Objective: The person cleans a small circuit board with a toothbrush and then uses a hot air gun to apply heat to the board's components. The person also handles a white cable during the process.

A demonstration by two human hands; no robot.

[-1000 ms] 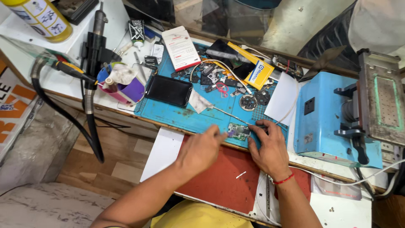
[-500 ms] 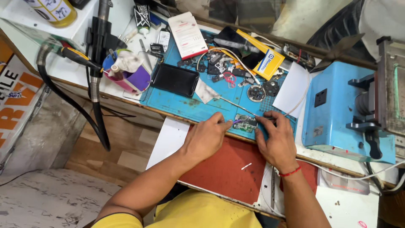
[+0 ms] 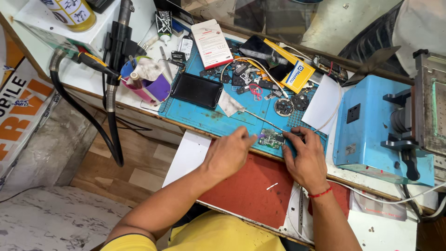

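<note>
1. Looking down from the head camera, I see both bare hands meet over a small green circuit board (image 3: 271, 138), a flat rectangle crowded with tiny parts, lying at the near edge of the blue work mat (image 3: 204, 118).
2. The left hand (image 3: 228, 155) sits just left of the board, fingers curled; it seems to pinch a thin metal probe (image 3: 262, 120) that slants across the mat, though I cannot tell how firmly.
3. The right hand (image 3: 304, 157) presses the board's right end with spread fingertips (a red thread circles that wrist).
4. Below the mat lies a matte red pad (image 3: 251, 190), a short white sliver resting on it.
5. Behind the board the mat carries a dark glossy phone (image 3: 197, 90), a white-and-red carton (image 3: 213, 43), a yellow box (image 3: 290, 69) and loose black parts.
6. To the right stands a boxy blue metal machine (image 3: 371, 128); to the left, a purple cup (image 3: 151, 88) and a black ribbed hose (image 3: 111, 121).
</note>
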